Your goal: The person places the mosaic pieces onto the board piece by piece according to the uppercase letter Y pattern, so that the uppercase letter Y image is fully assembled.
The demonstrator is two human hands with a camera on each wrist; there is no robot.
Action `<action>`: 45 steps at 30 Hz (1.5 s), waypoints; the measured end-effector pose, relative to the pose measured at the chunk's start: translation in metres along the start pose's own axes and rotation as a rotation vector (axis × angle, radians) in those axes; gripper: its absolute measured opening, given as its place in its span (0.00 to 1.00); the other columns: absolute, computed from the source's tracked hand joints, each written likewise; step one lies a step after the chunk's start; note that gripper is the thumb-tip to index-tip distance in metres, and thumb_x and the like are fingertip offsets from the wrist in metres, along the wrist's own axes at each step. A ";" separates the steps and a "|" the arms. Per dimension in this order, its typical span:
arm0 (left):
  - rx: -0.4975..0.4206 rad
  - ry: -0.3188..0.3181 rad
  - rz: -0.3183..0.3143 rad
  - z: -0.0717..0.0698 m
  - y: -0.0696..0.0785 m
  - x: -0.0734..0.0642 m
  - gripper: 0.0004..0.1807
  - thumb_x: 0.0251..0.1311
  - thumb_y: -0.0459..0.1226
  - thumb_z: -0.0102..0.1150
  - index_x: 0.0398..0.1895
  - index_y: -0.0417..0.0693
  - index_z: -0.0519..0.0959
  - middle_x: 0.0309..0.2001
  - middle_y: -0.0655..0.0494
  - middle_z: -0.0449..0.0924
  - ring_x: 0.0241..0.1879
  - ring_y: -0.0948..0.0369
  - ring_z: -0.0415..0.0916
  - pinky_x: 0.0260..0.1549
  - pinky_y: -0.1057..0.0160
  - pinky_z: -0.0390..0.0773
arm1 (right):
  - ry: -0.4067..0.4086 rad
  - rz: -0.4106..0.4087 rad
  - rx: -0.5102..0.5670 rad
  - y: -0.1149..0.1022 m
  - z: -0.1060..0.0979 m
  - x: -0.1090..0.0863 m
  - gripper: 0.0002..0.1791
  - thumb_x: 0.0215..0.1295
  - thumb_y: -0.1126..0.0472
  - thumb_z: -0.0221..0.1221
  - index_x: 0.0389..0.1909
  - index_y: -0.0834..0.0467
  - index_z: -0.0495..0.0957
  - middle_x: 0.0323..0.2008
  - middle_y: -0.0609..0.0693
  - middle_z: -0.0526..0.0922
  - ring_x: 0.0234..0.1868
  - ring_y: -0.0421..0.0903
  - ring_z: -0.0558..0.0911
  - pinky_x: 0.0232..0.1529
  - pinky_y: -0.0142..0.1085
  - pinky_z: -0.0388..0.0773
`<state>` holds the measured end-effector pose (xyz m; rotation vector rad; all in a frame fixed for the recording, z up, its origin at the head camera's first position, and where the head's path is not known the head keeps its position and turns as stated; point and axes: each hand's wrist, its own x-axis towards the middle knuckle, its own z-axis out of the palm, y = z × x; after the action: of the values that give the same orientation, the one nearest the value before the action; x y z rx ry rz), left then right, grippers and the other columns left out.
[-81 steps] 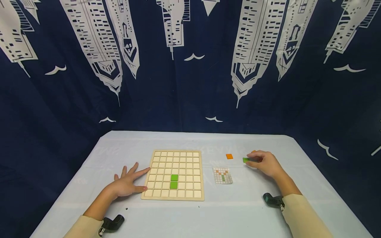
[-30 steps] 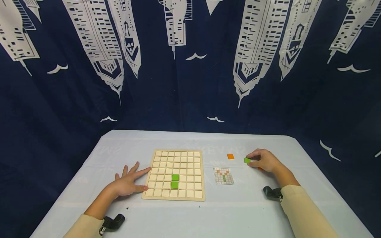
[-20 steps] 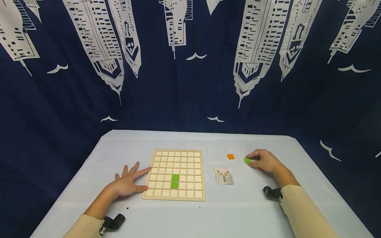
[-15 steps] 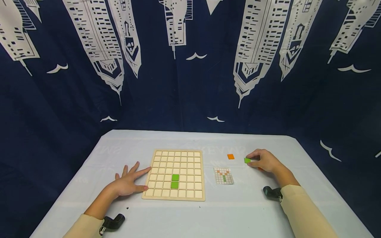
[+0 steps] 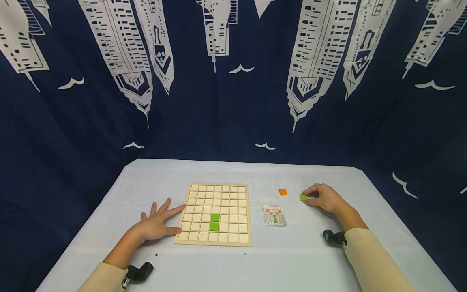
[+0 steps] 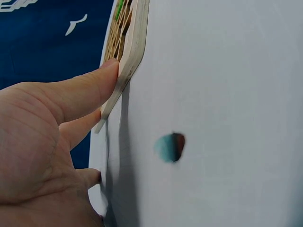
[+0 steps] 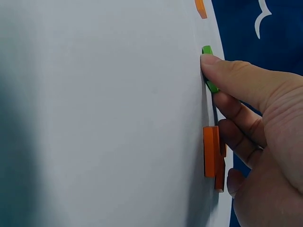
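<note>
In the head view, my left hand (image 5: pixel 155 225) lies with its fingers spread at the left side of a pale wooden grid board (image 5: pixel 233 218). Its thumb and index finger touch the board's edge, as the left wrist view also shows. Two green square tiles (image 5: pixel 214 222) sit on the board, one directly below the other. My right hand (image 5: pixel 324 198) pinches another green tile (image 5: pixel 303 197) between thumb and fingers, to the right of the board. Close under that hand lie several orange tiles (image 7: pixel 211 151), partly overlapping and mostly hidden from the head view.
Between board and right hand lies a small card (image 5: pixel 274 216) printed with a coloured grid pattern. A lone orange tile (image 5: pixel 283 192) rests beyond it. Everything is on a white-covered table (image 5: pixel 204 267), with a dark blue printed curtain (image 5: pixel 219 121) behind.
Compared with the oldest frame, my right hand has shifted slightly, and an orange tile now shows below its palm. Over the last second both hands have stayed almost still.
</note>
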<state>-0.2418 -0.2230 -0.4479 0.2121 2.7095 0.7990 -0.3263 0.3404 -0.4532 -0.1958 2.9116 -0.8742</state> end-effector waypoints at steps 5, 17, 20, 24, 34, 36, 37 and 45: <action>0.003 0.001 0.000 0.000 0.001 0.000 0.48 0.52 0.56 0.74 0.78 0.62 0.65 0.82 0.31 0.36 0.76 0.23 0.20 0.62 0.16 0.24 | 0.005 0.010 0.008 0.001 0.001 0.000 0.18 0.59 0.58 0.73 0.49 0.60 0.87 0.49 0.58 0.86 0.54 0.59 0.80 0.64 0.61 0.73; 0.007 -0.002 -0.005 0.000 0.001 0.000 0.48 0.53 0.57 0.73 0.78 0.63 0.65 0.82 0.32 0.36 0.77 0.24 0.20 0.63 0.16 0.24 | 0.042 0.030 0.037 -0.002 0.002 -0.004 0.21 0.62 0.55 0.72 0.53 0.59 0.85 0.50 0.58 0.87 0.48 0.54 0.80 0.57 0.53 0.78; 0.004 -0.003 -0.007 0.000 0.000 0.001 0.48 0.52 0.57 0.73 0.78 0.63 0.65 0.82 0.32 0.36 0.77 0.24 0.19 0.62 0.17 0.23 | 0.057 0.021 0.028 -0.003 0.003 -0.005 0.20 0.62 0.56 0.72 0.53 0.59 0.85 0.48 0.57 0.88 0.45 0.52 0.79 0.52 0.47 0.78; 0.001 -0.004 -0.010 0.001 0.000 0.002 0.48 0.52 0.57 0.73 0.78 0.64 0.65 0.82 0.32 0.36 0.77 0.25 0.19 0.62 0.17 0.23 | 0.076 0.016 0.020 -0.005 0.004 -0.008 0.20 0.63 0.56 0.71 0.54 0.59 0.85 0.47 0.57 0.88 0.43 0.50 0.77 0.47 0.42 0.77; 0.010 -0.006 -0.003 -0.001 0.001 0.002 0.48 0.53 0.56 0.73 0.78 0.63 0.65 0.82 0.32 0.36 0.76 0.24 0.19 0.62 0.16 0.24 | 0.149 -0.054 0.001 -0.005 0.007 -0.012 0.19 0.63 0.56 0.71 0.51 0.61 0.86 0.38 0.51 0.86 0.38 0.48 0.75 0.38 0.38 0.73; 0.010 -0.006 -0.001 -0.001 0.001 0.002 0.48 0.53 0.56 0.73 0.78 0.63 0.65 0.82 0.31 0.36 0.76 0.24 0.19 0.62 0.16 0.24 | 0.165 -0.060 -0.001 -0.005 0.008 -0.013 0.18 0.63 0.55 0.71 0.50 0.60 0.86 0.37 0.50 0.85 0.37 0.47 0.74 0.39 0.38 0.71; 0.009 -0.007 0.000 -0.001 0.001 0.002 0.48 0.53 0.56 0.73 0.78 0.63 0.65 0.82 0.31 0.36 0.76 0.24 0.19 0.62 0.16 0.24 | 0.172 -0.061 0.000 -0.006 0.008 -0.014 0.17 0.63 0.55 0.71 0.50 0.59 0.86 0.36 0.49 0.85 0.37 0.47 0.74 0.39 0.38 0.71; -0.006 -0.002 0.007 0.000 -0.001 0.000 0.48 0.53 0.56 0.73 0.78 0.62 0.65 0.82 0.30 0.35 0.76 0.24 0.19 0.62 0.16 0.23 | 0.186 -0.091 0.014 -0.012 0.011 -0.021 0.17 0.62 0.54 0.72 0.49 0.57 0.87 0.34 0.49 0.84 0.36 0.46 0.75 0.36 0.34 0.70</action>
<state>-0.2418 -0.2236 -0.4483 0.2219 2.7057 0.8079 -0.3035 0.3277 -0.4548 -0.2606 3.0880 -0.9751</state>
